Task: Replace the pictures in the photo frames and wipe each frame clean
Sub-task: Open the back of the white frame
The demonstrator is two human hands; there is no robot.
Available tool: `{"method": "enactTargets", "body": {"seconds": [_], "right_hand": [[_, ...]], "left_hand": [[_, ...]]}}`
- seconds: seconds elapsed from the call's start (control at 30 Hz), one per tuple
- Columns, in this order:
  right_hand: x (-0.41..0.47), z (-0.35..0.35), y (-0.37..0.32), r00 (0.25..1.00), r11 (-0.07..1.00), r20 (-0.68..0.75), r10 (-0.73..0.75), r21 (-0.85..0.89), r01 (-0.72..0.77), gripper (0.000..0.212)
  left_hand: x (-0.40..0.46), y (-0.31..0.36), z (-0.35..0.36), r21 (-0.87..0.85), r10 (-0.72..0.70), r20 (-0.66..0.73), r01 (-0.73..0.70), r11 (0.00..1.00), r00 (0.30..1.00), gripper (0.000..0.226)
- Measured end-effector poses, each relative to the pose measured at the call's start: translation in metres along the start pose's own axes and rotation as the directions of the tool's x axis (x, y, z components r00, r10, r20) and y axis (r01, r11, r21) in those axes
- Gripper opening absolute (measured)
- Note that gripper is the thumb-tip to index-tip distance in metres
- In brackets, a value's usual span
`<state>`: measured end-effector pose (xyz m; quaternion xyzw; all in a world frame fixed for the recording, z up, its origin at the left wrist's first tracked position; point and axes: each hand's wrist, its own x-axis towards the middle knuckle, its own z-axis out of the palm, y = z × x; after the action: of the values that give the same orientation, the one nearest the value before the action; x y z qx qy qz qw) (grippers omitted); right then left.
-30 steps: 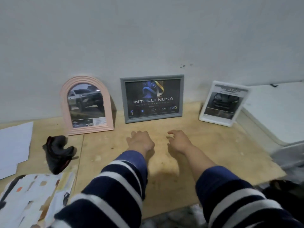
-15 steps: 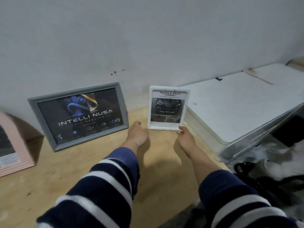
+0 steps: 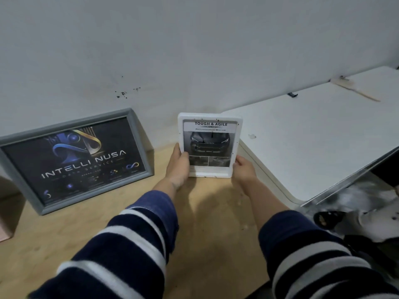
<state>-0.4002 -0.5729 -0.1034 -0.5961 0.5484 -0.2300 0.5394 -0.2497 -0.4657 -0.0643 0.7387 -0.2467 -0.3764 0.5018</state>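
Observation:
A small white photo frame (image 3: 209,134) with a dark car picture headed "TOUGH & AGILE" stands upright at the back of the wooden table (image 3: 211,223), near the wall. My left hand (image 3: 178,167) grips its lower left edge, thumb over the front. My right hand (image 3: 244,171) holds its lower right corner. To the left a grey frame (image 3: 138,134) with an "INTELLI NUSA" picture leans against the wall. A corner of a pink frame (image 3: 5,225) shows at the far left edge.
A white table (image 3: 313,137) adjoins the wooden one on the right, with a brush (image 3: 354,88) lying on its far part. Dark bags and clutter (image 3: 367,223) lie on the floor below it. A grey wall (image 3: 194,50) closes off the back.
The view swung right, away from the pink frame. Both hands reached forward from the middle of the table to the white frame and took hold of its lower edges.

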Motion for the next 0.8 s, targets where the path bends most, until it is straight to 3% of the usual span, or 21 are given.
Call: {"method": "enactTargets", "body": {"seconds": [0.2,0.37,0.6,0.8], "right_hand": [[-0.011,-0.006,-0.014,0.983,0.978,-0.002,-0.183,-0.100,0.182,0.037],[-0.021,0.003,-0.054,0.960,0.935,0.048,-0.275,-0.218,0.279,0.037],[-0.058,0.043,-0.097,0.846,0.733,0.187,-0.500,-0.429,0.528,0.028],[-0.112,0.095,-0.106,0.730,0.527,0.361,-0.581,-0.517,0.675,0.029]], "left_hand": [[0.000,0.004,0.001,-0.137,-0.068,-0.073,0.058,0.989,0.995,0.032],[-0.023,0.017,-0.015,-0.389,-0.218,-0.131,0.152,0.909,0.967,0.036],[-0.048,-0.012,-0.105,-0.654,-0.312,-0.224,0.095,0.751,0.923,0.035],[-0.098,-0.052,-0.178,-0.641,-0.354,-0.311,0.081,0.763,0.882,0.050]]}}
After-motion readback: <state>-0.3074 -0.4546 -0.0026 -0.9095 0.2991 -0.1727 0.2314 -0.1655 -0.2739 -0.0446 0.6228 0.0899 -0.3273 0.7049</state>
